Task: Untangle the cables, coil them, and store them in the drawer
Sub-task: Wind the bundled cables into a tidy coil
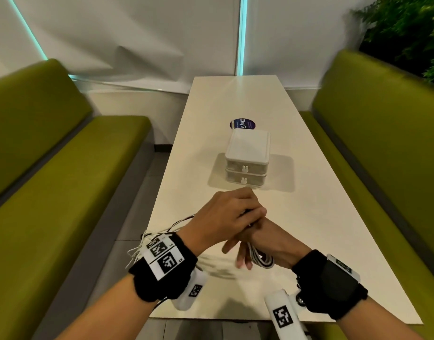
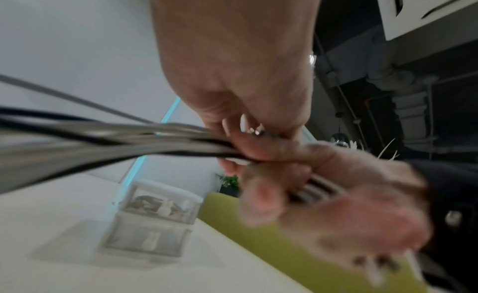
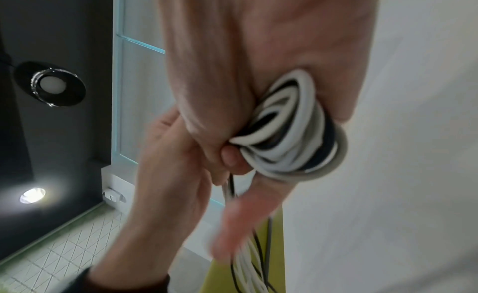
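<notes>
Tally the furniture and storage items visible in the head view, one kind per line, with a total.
Green benches: 2, one left and one right
White table: 1
Drawers in the white drawer unit: 2, upper and lower, both closed
Total: 5

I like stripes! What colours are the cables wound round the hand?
White, grey and black cables, wound round the right hand. The right wrist view shows them best.

White table point(image 1: 309, 241) with two-drawer box point(image 1: 247, 155) and round sticker point(image 1: 243, 124).
</notes>
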### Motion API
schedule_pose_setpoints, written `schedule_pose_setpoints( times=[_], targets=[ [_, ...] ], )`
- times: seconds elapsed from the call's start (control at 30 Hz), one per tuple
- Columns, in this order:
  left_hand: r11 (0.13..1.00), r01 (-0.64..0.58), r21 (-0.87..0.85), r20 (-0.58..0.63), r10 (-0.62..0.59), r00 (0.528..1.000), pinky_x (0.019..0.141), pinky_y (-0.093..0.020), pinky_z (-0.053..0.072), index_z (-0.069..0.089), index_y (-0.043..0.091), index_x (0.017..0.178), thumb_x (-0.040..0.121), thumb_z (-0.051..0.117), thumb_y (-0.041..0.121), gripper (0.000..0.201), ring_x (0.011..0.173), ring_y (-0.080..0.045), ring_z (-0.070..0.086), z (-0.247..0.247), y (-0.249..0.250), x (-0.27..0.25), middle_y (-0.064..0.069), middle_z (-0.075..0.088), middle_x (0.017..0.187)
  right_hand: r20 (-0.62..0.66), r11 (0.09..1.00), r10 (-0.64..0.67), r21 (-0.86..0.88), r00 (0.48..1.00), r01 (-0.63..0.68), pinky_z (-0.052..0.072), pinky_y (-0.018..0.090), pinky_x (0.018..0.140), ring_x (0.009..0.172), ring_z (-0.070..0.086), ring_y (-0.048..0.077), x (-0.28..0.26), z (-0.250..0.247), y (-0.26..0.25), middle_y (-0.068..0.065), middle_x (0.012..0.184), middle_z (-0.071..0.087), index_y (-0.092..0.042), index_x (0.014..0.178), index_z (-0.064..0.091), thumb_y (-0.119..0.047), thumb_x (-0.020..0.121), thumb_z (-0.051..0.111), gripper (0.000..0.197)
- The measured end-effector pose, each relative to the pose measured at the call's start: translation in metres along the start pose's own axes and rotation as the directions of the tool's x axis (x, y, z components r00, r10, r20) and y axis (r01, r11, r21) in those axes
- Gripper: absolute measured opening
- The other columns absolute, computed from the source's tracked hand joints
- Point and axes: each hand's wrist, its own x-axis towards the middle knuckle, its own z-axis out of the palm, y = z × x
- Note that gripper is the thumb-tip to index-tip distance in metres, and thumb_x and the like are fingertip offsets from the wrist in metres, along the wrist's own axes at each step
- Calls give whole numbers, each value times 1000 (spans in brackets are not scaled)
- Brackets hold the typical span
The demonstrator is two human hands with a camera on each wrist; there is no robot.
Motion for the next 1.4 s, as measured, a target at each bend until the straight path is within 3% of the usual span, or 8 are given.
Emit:
schedule_pose_setpoints(
  times=[0.17, 0.5, 0.73, 0.83, 0.97, 1.13, 1.27, 1.4],
  targets=[
    [978, 89, -188, -24, -96, 995, 70, -23, 47, 76, 26, 95, 95, 57, 32, 19, 75, -5, 58, 6, -11, -7, 16, 59, 84, -39, 1000, 17, -2, 999, -17, 18, 25, 43, 35, 22, 15, 1, 1, 6, 6, 51, 40, -9, 67, 42, -9, 91, 47, 24],
    [937, 217, -272, 150, -181, 972, 78, -29, 49, 72, 31, 87, 89, 63, 37, 12, 83, -4, 63, -7, -15, -5, 19, 69, 82, -140, 997, 71, 2, 988, -72, 10, 34, 52, 49, 12, 19, 14, 9, 14, 2, 58, 20, -20, 75, 42, -15, 85, 58, 19],
    [876, 398, -271, 330, -304, 894, 93, -28, 50, 38, 51, 140, 86, 47, 70, 58, 93, 4, 65, -22, -34, -30, 16, 66, 118, -144, 986, 100, 149, 984, -79, 11, 28, 45, 47, 10, 16, 11, -2, 14, -1, 55, 17, -23, 61, 49, -36, 91, 65, 37],
    [845, 454, -282, 347, -352, 869, 71, -30, 49, 67, 22, 97, 91, 48, 59, 42, 67, -7, 63, -22, -40, -41, 9, 66, 71, -105, 981, 63, 189, 993, -42, 14, 23, 42, 45, 10, 15, 9, -3, 10, -2, 55, 16, -26, 68, 64, -37, 92, 64, 27],
    [826, 457, -331, 174, -423, 889, 54, -19, 32, 60, 24, 73, 94, 36, 56, 45, 52, -2, 40, -14, -30, -42, 13, 45, 58, -118, 953, -9, 299, 993, 44, 17, 24, 41, 44, 10, 15, 13, 1, 9, 0, 57, 12, -8, 93, 64, -38, 94, 60, 30],
    [841, 390, -375, 16, -415, 910, 59, -27, 32, 42, 28, 66, 103, 38, 39, 39, 56, -7, 38, -2, -23, -41, 12, 43, 56, -144, 958, -46, 273, 989, 85, 17, 27, 44, 46, 11, 17, 16, 4, 6, 1, 56, 19, -24, 57, 51, -48, 94, 55, 44],
    [764, 363, -533, -61, -462, 885, 65, -22, 43, 61, 33, 79, 105, 35, 36, 37, 62, -2, 53, 9, -11, -34, 11, 55, 62, -200, 978, -61, 182, 978, 98, 27, 23, 41, 38, 29, 18, 19, 6, 9, 11, 69, 50, -2, 92, 60, -60, 91, 48, 59],
    [656, 367, -660, -85, -550, 831, 55, -17, 38, 55, 31, 67, 105, 36, 29, 43, 50, -4, 40, 15, 4, -27, 3, 42, 53, -235, 964, -98, 220, 967, 151, 37, 29, 45, 61, 56, 29, 24, 11, 13, 12, 90, 64, -20, 103, 66, -61, 88, 49, 47]
  ],
)
